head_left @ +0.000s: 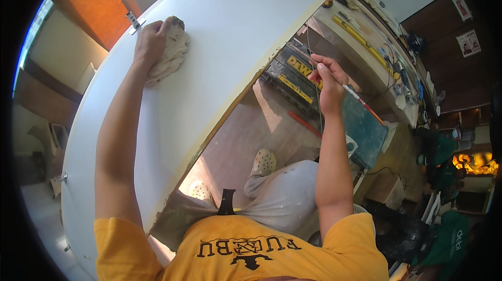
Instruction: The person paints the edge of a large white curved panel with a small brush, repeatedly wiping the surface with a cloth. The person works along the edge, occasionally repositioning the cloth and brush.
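Left hand (pixel 151 43) grips a rag (pixel 172 55) on the board (pixel 230 30) (seemingly clean, its edge (pixel 255 78) unfinished), right hand (pixel 332 79) pinching a thin stick (pixel 354 94) beside it

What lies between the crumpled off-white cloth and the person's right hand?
In the head view: the white panel, bare there, its cream edge, then, lower, a black toolbox with yellow labels.

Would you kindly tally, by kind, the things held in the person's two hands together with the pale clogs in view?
Rag, in the left hand: 1
Slender stick-like tool, in the right hand: 1
Pale perforated clogs, down by the floor: 2
Total: 4
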Demonstrator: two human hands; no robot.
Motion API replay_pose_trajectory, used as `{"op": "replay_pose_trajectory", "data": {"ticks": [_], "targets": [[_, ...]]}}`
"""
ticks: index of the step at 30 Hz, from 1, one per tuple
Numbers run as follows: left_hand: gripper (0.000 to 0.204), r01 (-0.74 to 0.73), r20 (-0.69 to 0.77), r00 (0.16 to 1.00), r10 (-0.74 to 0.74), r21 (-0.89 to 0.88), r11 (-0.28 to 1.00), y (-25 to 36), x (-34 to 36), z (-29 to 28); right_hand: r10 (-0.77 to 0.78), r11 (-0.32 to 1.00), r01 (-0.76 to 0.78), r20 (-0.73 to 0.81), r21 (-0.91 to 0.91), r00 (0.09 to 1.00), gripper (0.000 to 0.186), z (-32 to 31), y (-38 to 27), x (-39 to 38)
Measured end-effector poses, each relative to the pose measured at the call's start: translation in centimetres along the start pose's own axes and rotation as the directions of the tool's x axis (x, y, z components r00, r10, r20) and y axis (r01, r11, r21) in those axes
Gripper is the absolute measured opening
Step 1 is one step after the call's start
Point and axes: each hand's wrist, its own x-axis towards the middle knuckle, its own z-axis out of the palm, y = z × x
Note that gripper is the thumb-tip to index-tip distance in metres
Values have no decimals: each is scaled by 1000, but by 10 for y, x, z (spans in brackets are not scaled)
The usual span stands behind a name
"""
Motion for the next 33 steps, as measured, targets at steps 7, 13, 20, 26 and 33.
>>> {"op": "replay_pose_trajectory", "data": {"ticks": [7, 13, 20, 26, 33], "targets": [[61, -11, -45, 999, 14, 64, 998, 1, 14, 7, -62, 997, 64, 28, -49, 998, 23, -7, -2, 7], [62, 14, -73, 997, -6, 98, 995, 1, 24, 8, 28, 999, -28, -1, 16, 1000, 22, -1, 5, 12], [63, -9, -98, 995, 20, 104, 995, -7, 28, 12, -10, 998, 10, 9, -56, 1000, 23, -3, 18, 19], [63, -16, -114, 993, 25, 86, 996, 1, 23, 12, -3, 997, 1, -20, -73, 1000, 25, -3, 21, 24], [62, -3, -93, 996, 12, 88, 996, -1, 25, 11, -4, 996, 3, -6, -89, 1000, 25, -5, 25, 27]]}}
